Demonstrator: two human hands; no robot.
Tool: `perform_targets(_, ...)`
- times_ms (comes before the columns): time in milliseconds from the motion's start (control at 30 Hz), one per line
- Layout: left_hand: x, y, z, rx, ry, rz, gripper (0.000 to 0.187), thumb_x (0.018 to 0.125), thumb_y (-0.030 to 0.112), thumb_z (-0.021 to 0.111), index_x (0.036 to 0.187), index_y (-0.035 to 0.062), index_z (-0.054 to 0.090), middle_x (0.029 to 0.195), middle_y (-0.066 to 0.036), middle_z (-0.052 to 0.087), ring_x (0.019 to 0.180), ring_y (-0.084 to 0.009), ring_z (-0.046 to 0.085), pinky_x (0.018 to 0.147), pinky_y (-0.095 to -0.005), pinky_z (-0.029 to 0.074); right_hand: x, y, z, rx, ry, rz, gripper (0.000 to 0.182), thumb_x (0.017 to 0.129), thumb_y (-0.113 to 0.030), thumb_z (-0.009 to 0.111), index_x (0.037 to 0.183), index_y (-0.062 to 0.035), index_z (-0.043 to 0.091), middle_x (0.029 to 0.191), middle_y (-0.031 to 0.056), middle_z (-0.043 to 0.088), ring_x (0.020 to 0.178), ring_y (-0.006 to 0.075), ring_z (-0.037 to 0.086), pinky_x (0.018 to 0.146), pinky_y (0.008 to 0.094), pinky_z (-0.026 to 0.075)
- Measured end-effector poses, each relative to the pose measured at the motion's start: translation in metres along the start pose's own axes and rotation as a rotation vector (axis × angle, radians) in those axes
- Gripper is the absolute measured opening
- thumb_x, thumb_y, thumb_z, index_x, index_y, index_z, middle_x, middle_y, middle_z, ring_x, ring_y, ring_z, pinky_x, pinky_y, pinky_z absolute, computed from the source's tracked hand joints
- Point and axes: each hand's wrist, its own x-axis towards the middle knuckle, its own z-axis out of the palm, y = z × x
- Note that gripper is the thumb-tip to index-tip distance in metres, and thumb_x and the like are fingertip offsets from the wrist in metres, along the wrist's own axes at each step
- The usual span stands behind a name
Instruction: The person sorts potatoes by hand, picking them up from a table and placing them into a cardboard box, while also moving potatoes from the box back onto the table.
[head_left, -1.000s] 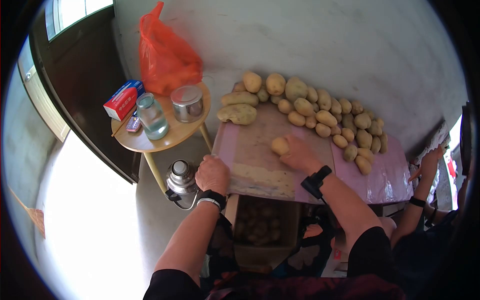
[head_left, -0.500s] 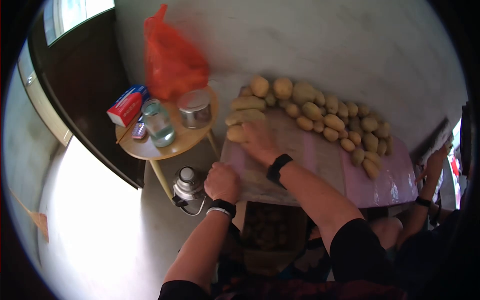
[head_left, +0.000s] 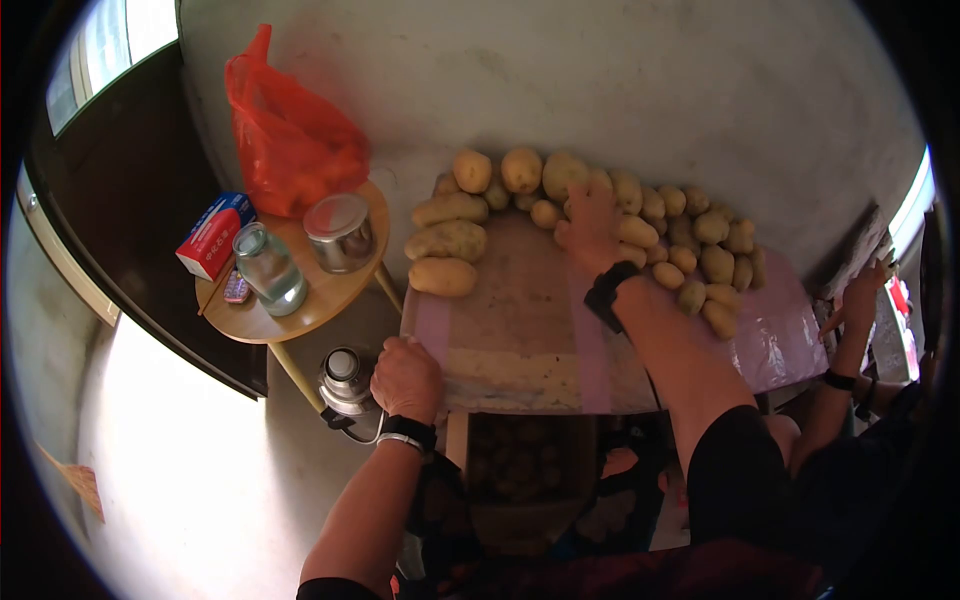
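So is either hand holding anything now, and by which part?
Can't tell: the right hand is over the potatoes, hiding any grip, and the left hand is curled by the table edge, palm hidden.

Right hand (head_left: 590,228) reaches forward, fingers apparently spread; left hand (head_left: 408,377) loosely curled.

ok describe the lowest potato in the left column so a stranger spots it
On the pink-striped table, find the column of potatoes at its left edge. The lowest potato, nearest the left hand, is smooth and yellow, unlike the blotchy potato above it.
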Motion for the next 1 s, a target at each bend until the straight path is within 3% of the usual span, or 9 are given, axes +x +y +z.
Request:
perform_targets(267, 0.001, 0.000, 0.001, 0.016, -0.006, -0.022, 0.032, 0.089, 0.029, 0.044, 0.087, -0.0015, 0.055, 0.084, -0.023, 0.064, 0.082, -0.0384, 0.063, 0.073, -0.0459, 0.049, 0.013, 0.045, 0.031, -0.029, -0.212, 0.032, 0.044, 0.074, -0.013, 0.066, 0.113, -0.0103, 0.046, 0.111, 0.0172, 0.049, 0.105, 0.0372, 0.047, 0.084, 0.0439, 0.046)
perform_targets(467, -0.002, -0.001, -0.001, -0.005, -0.022, -0.018, 0.034, 0.089, 0.029, 0.042, 0.088, -0.0012, 0.056, 0.086, -0.023, 0.064, 0.084, -0.0384, 0.062, 0.075, -0.0452, 0.049, 0.008, 0.044, 0.019, 0.027, -0.022, -0.002, 0.043, 0.072, -0.012, 0.065, 0.109, -0.0021, 0.045, 0.102, 0.0199, 0.054, 0.093, 0.0392, 0.053, 0.081, 0.0432, 0.047)
perform_targets(567, -0.001, 0.001, -0.002, -0.007, -0.027, -0.031, 0.034, 0.090, 0.030, 0.041, 0.088, -0.0010, 0.056, 0.087, -0.022, 0.064, 0.085, -0.0380, 0.062, 0.076, -0.0449, 0.049, -0.013, 0.009, -0.013, 0.258, 0.178, 0.023, 0.043, 0.072, -0.013, 0.065, 0.109, 0.0001, 0.045, 0.099, 0.0192, 0.056, 0.089, 0.0338, 0.056, 0.077, 0.0383, 0.048)
perform_targets(633, -0.002, 0.003, -0.003, -0.011, -0.012, -0.039, 0.034, 0.090, 0.029, 0.041, 0.087, -0.0008, 0.057, 0.087, -0.022, 0.064, 0.085, -0.0377, 0.062, 0.076, -0.0449, 0.049, -0.031, -0.018, -0.029, 0.922, -0.208, 0.457, 0.041, 0.075, -0.015, 0.064, 0.109, 0.0003, 0.045, 0.098, 0.0161, 0.057, 0.088, 0.0263, 0.058, 0.068, 0.0346, 0.051)
perform_targets(700, -0.002, 0.004, -0.004, -0.012, -0.013, -0.041, 0.035, 0.089, 0.029, 0.040, 0.087, -0.0009, 0.057, 0.087, -0.022, 0.064, 0.085, -0.0377, 0.062, 0.076, -0.0449, 0.049, -0.067, -0.036, -0.028, 1.072, -0.285, 0.279, 0.043, 0.078, -0.018, 0.063, 0.113, -0.0008, 0.044, 0.100, 0.0127, 0.055, 0.087, 0.0218, 0.058, 0.062, 0.0318, 0.053)
perform_targets(767, -0.002, 0.002, -0.002, -0.008, -0.015, -0.044, 0.035, 0.089, 0.029, 0.040, 0.087, -0.0009, 0.058, 0.087, -0.022, 0.064, 0.085, -0.0377, 0.062, 0.076, -0.0449, 0.049, -0.078, -0.069, -0.015, 1.472, -0.549, 0.731, 0.045, 0.079, -0.018, 0.061, 0.117, -0.0023, 0.041, 0.105, 0.0139, 0.053, 0.090, 0.0239, 0.058, 0.060, 0.0333, 0.054)
perform_targets(833, 0.000, -0.001, 0.001, -0.010, -0.006, -0.033, 0.035, 0.086, 0.031, 0.044, 0.088, -0.0014, 0.058, 0.087, -0.022, 0.064, 0.084, -0.0379, 0.062, 0.076, -0.0448, 0.049, -0.092, -0.092, -0.002, 1.612, -0.691, 0.793, 0.053, 0.083, -0.017, 0.060, 0.127, -0.0066, 0.033, 0.115, 0.0136, 0.046, 0.097, 0.0260, 0.055, 0.070, 0.0368, 0.054)
perform_targets(967, -0.005, 0.002, -0.005, -0.005, -0.006, -0.014, 0.037, 0.081, 0.033, 0.048, 0.088, -0.0017, 0.057, 0.088, -0.023, 0.064, 0.084, -0.0381, 0.062, 0.076, -0.0449, 0.049, -0.103, -0.116, 0.021, 1.530, -0.585, 0.762, 0.052, 0.080, -0.016, 0.062, 0.124, -0.0031, 0.038, 0.115, 0.0166, 0.049, 0.100, 0.0300, 0.055, 0.076, 0.0383, 0.051)
perform_targets(1000, -0.003, 0.002, -0.004, 0.000, 0.002, -0.010, 0.038, 0.079, 0.034, 0.050, 0.088, -0.0017, 0.057, 0.088, -0.023, 0.064, 0.084, -0.0381, 0.062, 0.076, -0.0449, 0.049, -0.099, -0.111, 0.026, 1.116, -0.465, 0.352, 0.047, 0.078, -0.015, 0.062, 0.119, -0.0021, 0.042, 0.113, 0.0191, 0.049, 0.099, 0.0326, 0.055, 0.078, 0.0390, 0.050)
